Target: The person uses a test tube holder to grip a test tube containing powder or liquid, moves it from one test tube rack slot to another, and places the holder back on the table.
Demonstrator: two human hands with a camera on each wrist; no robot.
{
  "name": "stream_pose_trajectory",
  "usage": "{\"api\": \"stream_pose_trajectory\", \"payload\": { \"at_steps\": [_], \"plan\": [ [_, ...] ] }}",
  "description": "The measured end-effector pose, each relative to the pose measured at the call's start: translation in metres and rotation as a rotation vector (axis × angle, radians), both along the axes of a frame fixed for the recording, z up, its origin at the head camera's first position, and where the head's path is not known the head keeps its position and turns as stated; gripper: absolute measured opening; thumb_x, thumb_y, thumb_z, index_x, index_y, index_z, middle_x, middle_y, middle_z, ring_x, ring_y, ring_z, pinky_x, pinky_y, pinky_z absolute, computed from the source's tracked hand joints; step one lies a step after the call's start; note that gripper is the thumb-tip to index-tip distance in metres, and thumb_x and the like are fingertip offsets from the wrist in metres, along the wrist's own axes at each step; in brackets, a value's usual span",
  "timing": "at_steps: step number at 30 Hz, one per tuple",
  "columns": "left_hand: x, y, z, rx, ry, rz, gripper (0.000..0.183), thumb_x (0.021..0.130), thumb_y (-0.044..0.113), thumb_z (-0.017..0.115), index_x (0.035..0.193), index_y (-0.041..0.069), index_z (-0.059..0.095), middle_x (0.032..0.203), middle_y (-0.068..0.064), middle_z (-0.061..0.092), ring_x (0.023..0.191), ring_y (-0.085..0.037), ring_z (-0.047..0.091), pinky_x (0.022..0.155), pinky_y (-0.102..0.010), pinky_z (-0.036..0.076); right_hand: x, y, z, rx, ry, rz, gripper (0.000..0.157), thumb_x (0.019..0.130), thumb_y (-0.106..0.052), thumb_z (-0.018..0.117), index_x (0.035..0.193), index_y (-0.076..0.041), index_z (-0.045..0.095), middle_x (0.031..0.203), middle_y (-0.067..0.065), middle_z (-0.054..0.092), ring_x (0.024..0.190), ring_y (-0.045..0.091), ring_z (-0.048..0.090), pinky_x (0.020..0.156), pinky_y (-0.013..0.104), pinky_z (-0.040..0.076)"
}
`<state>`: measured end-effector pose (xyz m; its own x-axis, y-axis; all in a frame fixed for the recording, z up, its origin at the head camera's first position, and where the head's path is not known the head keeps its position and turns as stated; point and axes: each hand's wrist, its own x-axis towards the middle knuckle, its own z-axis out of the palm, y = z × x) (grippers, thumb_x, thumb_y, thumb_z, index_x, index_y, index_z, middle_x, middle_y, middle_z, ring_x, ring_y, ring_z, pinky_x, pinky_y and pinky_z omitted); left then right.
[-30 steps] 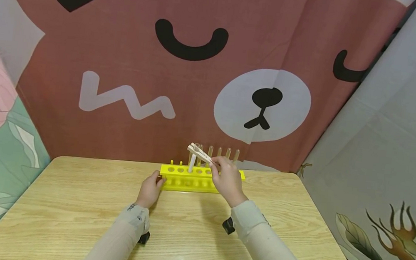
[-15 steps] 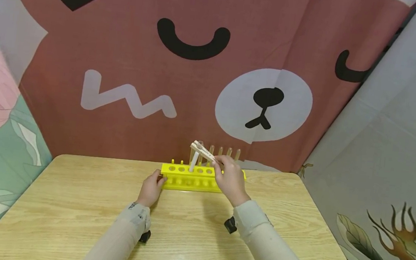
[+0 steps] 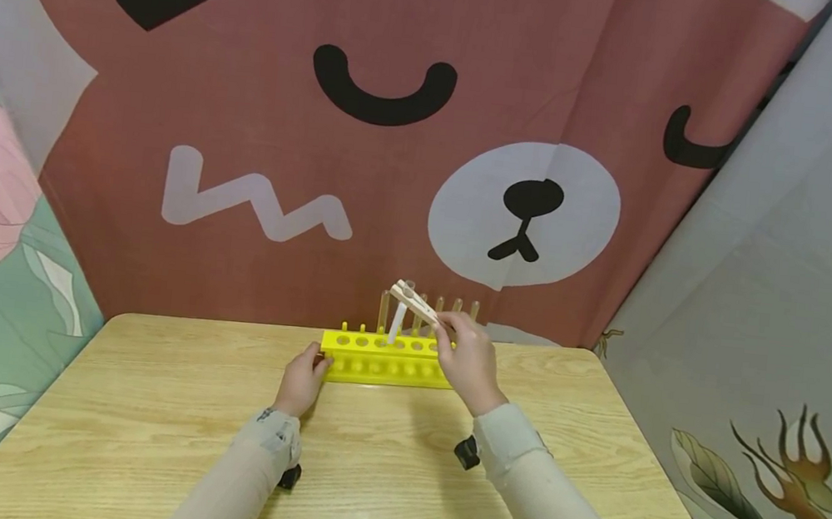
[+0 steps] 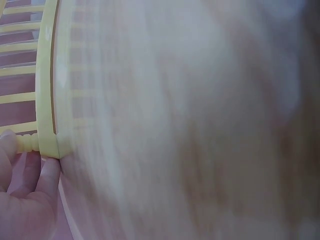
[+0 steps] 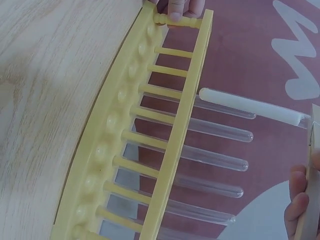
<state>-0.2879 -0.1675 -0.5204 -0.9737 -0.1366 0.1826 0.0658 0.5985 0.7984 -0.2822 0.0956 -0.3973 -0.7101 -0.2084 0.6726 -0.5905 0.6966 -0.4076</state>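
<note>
Your left hand (image 3: 301, 380) has its grip closed about the left end of a long, yellow plastic test-tube rack (image 3: 389, 380), which stands lengthwise along the far edge of a pale, wood-grained tabletop (image 3: 367, 455). Your right hand (image 3: 470, 361) has its grip pinched on the near end of a slim, pale wooden clamp (image 3: 415, 302). The clamp's other end holds a clear, narrow tube of white filling (image 5: 252, 106) close to its mouth. You have that tube tilted over the rack, rounded bottom just beside the top bar; whether they touch, you cannot tell. Several slim, clear test tubes (image 5: 215, 158) stand upside down along the rack's far side. Past the tabletop's far edge hangs a brown cloth (image 3: 250, 110) printed with a cartoon animal.
</note>
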Motion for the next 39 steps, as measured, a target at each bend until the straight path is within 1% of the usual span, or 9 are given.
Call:
{"api": "stream_pose_trajectory", "payload": {
  "at_steps": [4, 11, 16, 20, 23, 31, 39],
  "plan": [
    [0.000, 0.000, 0.000, -0.004, -0.009, 0.005, 0.015, 0.104, 0.009, 0.056, 0.114, -0.001, 0.059, 0.111, -0.023, 0.068, 0.106, -0.038, 0.064, 0.093, -0.052, 0.053, 0.000, 0.003, 0.000, -0.006, 0.009, -0.007, 0.018, 0.096, -0.010, 0.071, 0.110, 0.000, 0.072, 0.099, 0.012, 0.071, 0.082, 0.026, 0.069, 0.067, 0.040, 0.059],
    [0.000, -0.001, -0.005, -0.003, -0.019, 0.017, 0.014, 0.104, 0.009, 0.057, 0.114, -0.001, 0.059, 0.112, -0.024, 0.068, 0.108, -0.039, 0.064, 0.095, -0.053, 0.052, 0.000, 0.006, -0.003, -0.015, 0.011, -0.008, 0.017, 0.094, -0.008, 0.072, 0.109, 0.001, 0.072, 0.097, 0.012, 0.071, 0.080, 0.026, 0.068, 0.064, 0.040, 0.057],
    [0.001, -0.001, -0.005, -0.011, -0.021, 0.028, 0.015, 0.104, 0.009, 0.057, 0.114, -0.001, 0.059, 0.110, -0.023, 0.068, 0.106, -0.039, 0.064, 0.094, -0.053, 0.052, 0.000, 0.007, -0.006, -0.006, 0.000, -0.011, 0.017, 0.095, -0.008, 0.072, 0.109, 0.001, 0.072, 0.096, 0.012, 0.070, 0.077, 0.026, 0.067, 0.062, 0.039, 0.056],
    [-0.001, -0.001, -0.004, -0.015, -0.023, 0.024, 0.015, 0.104, 0.010, 0.057, 0.115, -0.001, 0.059, 0.111, -0.022, 0.068, 0.107, -0.038, 0.064, 0.094, -0.052, 0.052, 0.000, 0.008, -0.008, 0.011, -0.005, -0.020, 0.017, 0.096, -0.009, 0.071, 0.109, 0.001, 0.072, 0.096, 0.012, 0.071, 0.080, 0.028, 0.067, 0.065, 0.041, 0.057],
    [-0.002, -0.001, -0.004, -0.018, -0.025, 0.017, 0.016, 0.105, 0.010, 0.056, 0.116, 0.000, 0.059, 0.112, -0.022, 0.068, 0.107, -0.038, 0.064, 0.094, -0.051, 0.053, 0.000, 0.008, -0.011, 0.028, -0.007, -0.026, 0.016, 0.096, -0.010, 0.071, 0.108, 0.000, 0.072, 0.097, 0.012, 0.071, 0.081, 0.027, 0.068, 0.066, 0.041, 0.058],
    [-0.001, 0.000, -0.002, -0.015, -0.027, 0.011, 0.017, 0.105, 0.011, 0.056, 0.117, 0.000, 0.058, 0.111, -0.021, 0.068, 0.107, -0.037, 0.064, 0.095, -0.052, 0.052, -0.002, 0.009, -0.018, 0.050, -0.002, -0.033, 0.015, 0.096, -0.010, 0.070, 0.107, -0.001, 0.073, 0.095, 0.011, 0.071, 0.076, 0.023, 0.068, 0.062, 0.037, 0.057],
    [-0.001, 0.000, -0.001, -0.025, -0.011, -0.003, 0.016, 0.105, 0.010, 0.056, 0.116, -0.001, 0.058, 0.109, -0.022, 0.068, 0.105, -0.038, 0.064, 0.093, -0.052, 0.052, -0.003, 0.006, -0.021, 0.048, -0.038, -0.041, 0.013, 0.095, -0.008, 0.072, 0.106, -0.002, 0.073, 0.093, 0.008, 0.071, 0.076, 0.022, 0.068, 0.060, 0.037, 0.056]
  ]
}}
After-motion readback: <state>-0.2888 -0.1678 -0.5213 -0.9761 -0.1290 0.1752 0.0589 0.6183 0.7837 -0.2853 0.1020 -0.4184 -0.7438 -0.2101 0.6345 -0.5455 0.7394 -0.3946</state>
